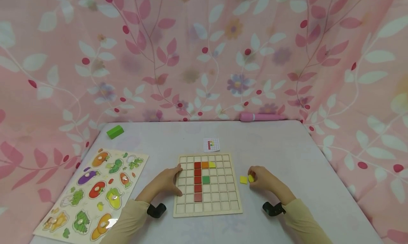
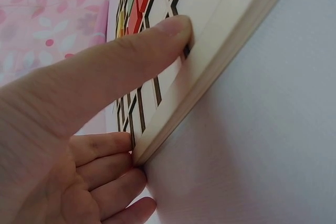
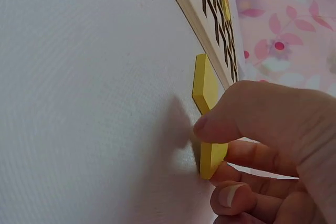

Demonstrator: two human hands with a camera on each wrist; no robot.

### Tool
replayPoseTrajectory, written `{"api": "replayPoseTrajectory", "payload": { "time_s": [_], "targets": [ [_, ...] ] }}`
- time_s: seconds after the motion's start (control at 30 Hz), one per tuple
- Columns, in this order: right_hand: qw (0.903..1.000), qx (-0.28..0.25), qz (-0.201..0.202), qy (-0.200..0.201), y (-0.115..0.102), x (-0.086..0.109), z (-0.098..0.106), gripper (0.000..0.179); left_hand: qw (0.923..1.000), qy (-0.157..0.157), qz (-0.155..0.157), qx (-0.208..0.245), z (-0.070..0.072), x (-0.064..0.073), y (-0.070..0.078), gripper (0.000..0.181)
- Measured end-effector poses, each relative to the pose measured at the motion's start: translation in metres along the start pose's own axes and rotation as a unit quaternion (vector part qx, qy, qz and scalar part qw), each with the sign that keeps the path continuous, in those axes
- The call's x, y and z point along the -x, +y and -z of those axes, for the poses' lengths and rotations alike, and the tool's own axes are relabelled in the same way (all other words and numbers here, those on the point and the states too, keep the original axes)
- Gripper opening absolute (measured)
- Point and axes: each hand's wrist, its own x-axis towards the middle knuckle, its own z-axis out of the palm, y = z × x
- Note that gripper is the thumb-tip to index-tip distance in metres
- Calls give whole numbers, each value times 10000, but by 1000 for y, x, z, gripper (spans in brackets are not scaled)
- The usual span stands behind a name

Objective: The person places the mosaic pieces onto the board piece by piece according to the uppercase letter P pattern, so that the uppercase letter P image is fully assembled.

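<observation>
A wooden grid board [image 1: 222, 186] lies on the table. Red tiles [image 1: 198, 180] form a column in it, with an orange tile [image 1: 205, 165] and a yellow tile [image 1: 212, 165] beside the top one and a green tile [image 1: 206, 180] lower down. My left hand [image 1: 164, 182] rests at the board's left edge, its straight thumb [image 2: 152, 38] on the rim. Right of the board, my right hand [image 1: 262, 178] pinches a yellow square tile [image 3: 214, 158] between thumb and fingers, close over the table. Another yellow square [image 3: 206, 83] lies flat just left of it.
At the left lies a vegetable puzzle board [image 1: 106, 180]. A green block [image 1: 115, 131] sits at the back left corner. Behind the grid board is a small pattern card [image 1: 211, 145]. A pink pen-like object [image 1: 262, 117] lies along the back edge, before a floral curtain [image 1: 204, 52].
</observation>
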Motion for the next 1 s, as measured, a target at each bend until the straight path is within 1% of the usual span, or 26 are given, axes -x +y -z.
{"api": "replayPoseTrajectory", "payload": {
  "time_s": [0.1,0.13,0.2,0.33,0.53,0.7,0.9,1.0],
  "targets": [
    [9999,-98,-106,11,0,0,0,28,10000,3,13,-7,-1,0,0,104],
    [9999,-145,-86,25,-1,1,1,28,10000,5,15,-4,-2,0,0,104],
    [9997,-255,7,63,-1,1,2,30,10000,18,16,-3,-2,0,0,104],
    [9987,-364,327,158,0,3,3,32,10000,38,18,42,-1,1,1,103],
    [9980,-388,344,374,7,5,2,31,10000,47,-27,82,-1,2,2,103],
    [9956,-500,596,513,12,8,1,31,10000,38,-28,42,-1,3,2,103],
    [9947,-308,625,751,15,9,2,29,10000,41,-3,28,1,2,3,102],
    [9946,-220,636,792,16,8,4,28,10000,49,-8,21,2,2,4,102]
  ]
}}
